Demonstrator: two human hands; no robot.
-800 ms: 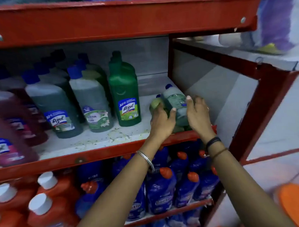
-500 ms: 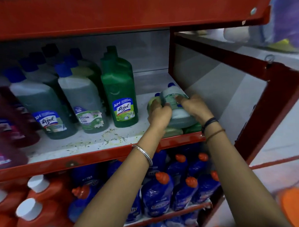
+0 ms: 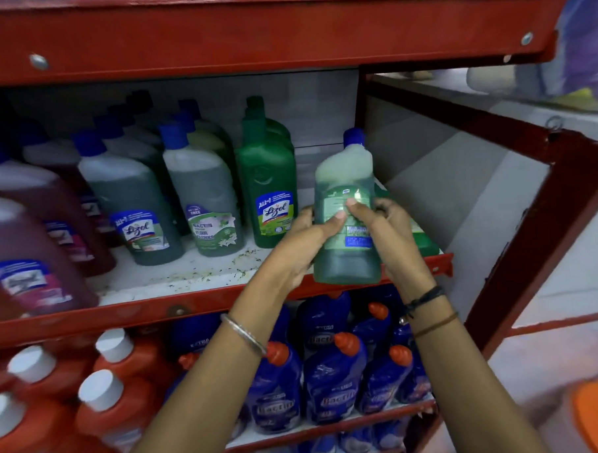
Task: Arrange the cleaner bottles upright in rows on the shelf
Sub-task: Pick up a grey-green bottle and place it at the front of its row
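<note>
I have the pale green bottle (image 3: 345, 203) clasped between both hands, upright, its blue cap on top and its back label facing me. My left hand (image 3: 305, 241) wraps the side nearer the dark green Lizol bottle (image 3: 269, 186), thumb pressed across the label; my right hand (image 3: 392, 237) grips the far side, fingers curled round onto the label. The base hangs just in front of the shelf's red front lip (image 3: 198, 304), off the board.

To do this well, I think I should carry it in over the lip and set it down flat in the bare spot just beside the dark green Lizol bottle, on the side away from the other rows. A green bottle (image 3: 418, 233) lies on the shelf behind my right hand, so I should keep the base clear of it. Turning the bottle so its front label faces out would match that Lizol bottle. I judge the bottle fairly full and heavy, so I would loosen my fingers only once the base sits level.
</note>
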